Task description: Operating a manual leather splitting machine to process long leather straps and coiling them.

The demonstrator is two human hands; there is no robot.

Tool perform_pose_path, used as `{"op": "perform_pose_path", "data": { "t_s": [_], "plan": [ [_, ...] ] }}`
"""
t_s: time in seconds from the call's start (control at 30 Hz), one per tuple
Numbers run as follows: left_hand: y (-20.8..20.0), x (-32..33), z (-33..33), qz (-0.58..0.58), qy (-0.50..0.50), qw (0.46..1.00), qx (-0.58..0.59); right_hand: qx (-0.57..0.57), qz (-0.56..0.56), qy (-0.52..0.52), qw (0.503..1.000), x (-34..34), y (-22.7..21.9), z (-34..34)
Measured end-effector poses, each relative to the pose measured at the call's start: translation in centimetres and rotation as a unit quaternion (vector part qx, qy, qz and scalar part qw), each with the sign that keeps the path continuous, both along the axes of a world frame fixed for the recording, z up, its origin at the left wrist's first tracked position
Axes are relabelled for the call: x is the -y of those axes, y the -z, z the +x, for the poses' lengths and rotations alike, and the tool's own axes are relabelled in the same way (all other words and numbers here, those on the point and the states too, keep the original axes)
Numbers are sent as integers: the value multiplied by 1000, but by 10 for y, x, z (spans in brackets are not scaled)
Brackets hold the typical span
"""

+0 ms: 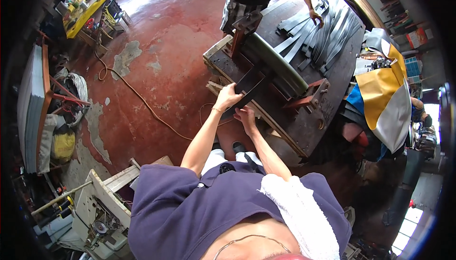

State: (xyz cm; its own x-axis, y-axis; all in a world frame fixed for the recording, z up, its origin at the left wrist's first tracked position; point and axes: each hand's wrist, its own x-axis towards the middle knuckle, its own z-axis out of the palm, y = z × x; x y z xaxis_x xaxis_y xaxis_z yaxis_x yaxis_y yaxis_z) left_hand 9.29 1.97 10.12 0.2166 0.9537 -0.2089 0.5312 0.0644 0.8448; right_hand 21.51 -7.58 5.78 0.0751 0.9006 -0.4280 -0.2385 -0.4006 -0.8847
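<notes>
Two dark flat strips (pixel 248 80) come out toward me from under a long roller (pixel 275 62) mounted on the dark table. My left hand (pixel 227 96) is closed on the strips near the table's edge. Lower and to the right, my right hand (pixel 246 119) has its fingers curled at the loose lower part of the strip, which bends down beside the edge. Both palms and the exact grip are partly hidden. Rusty metal brackets (pixel 308 97) hold the roller at its ends.
Across the dark table (pixel 332 86), another person's hand (pixel 315 16) rests over a fan of grey strips (pixel 327 36). Yellow and white sheets (pixel 380 103) are heaped at right. An orange cord (pixel 142 103) crosses the red floor. A machine (pixel 102 217) stands at lower left.
</notes>
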Motion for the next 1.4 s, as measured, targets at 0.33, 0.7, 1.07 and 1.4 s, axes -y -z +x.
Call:
{"op": "perform_pose_path", "data": {
  "t_s": [0.33, 0.7, 1.07, 1.4],
  "plan": [
    [4, 60, -20, -48, -42, 998, -9, 36, 12, -174, 984, 44, 25, -27],
    [-18, 107, -82, -160, -60, 982, -84, 60, -67, -411, 907, 72, 45, -67],
    [21, 177, -127, -197, 12, 964, -177, 136, 148, -502, 841, 116, 35, -113],
    [-23, 253, -144, -35, -140, 975, -169, -225, -250, -201, 920, 58, 84, -13]
  ]
}}
